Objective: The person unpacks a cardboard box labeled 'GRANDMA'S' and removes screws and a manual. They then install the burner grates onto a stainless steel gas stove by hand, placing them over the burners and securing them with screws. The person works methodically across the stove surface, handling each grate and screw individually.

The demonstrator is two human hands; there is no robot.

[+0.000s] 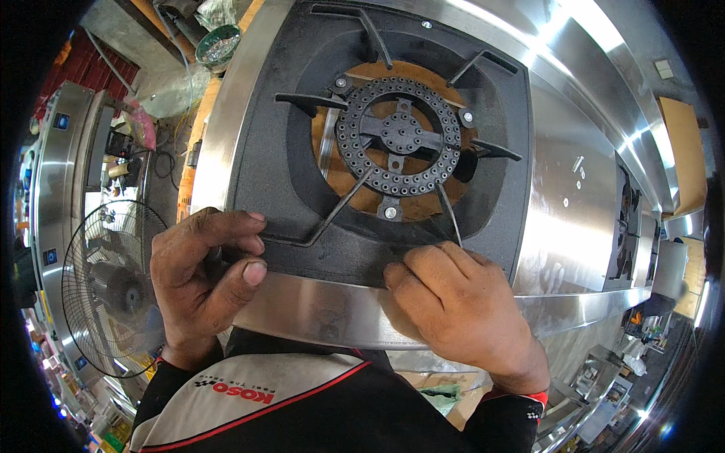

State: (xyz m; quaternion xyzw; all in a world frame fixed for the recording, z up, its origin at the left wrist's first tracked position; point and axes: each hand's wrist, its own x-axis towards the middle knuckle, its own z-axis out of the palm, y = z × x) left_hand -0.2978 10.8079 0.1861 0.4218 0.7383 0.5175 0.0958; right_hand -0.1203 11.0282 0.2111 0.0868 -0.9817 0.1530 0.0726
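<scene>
A dark cast-iron burner pan (257,174) with pot-support prongs sits in a stainless steel stove top. In its middle opening is a round gas burner (400,137), fixed by bolted tabs. My left hand (204,275) is at the pan's front left corner, thumb and fingers apart, with nothing visible between them. Near that hand lies the foot of the front left prong (347,202). At the front right edge my right hand (461,306) is closed, knuckles up, by the front right prong (449,214). Its fingertips are hidden, so what they grip cannot be made out.
Several small metal fasteners (578,184) lie on the steel surface (563,226) right of the pan. Farther right is another dark burner (625,226). On the floor at the left stands a caged fan (113,287). A green basket (218,47) is at the back left.
</scene>
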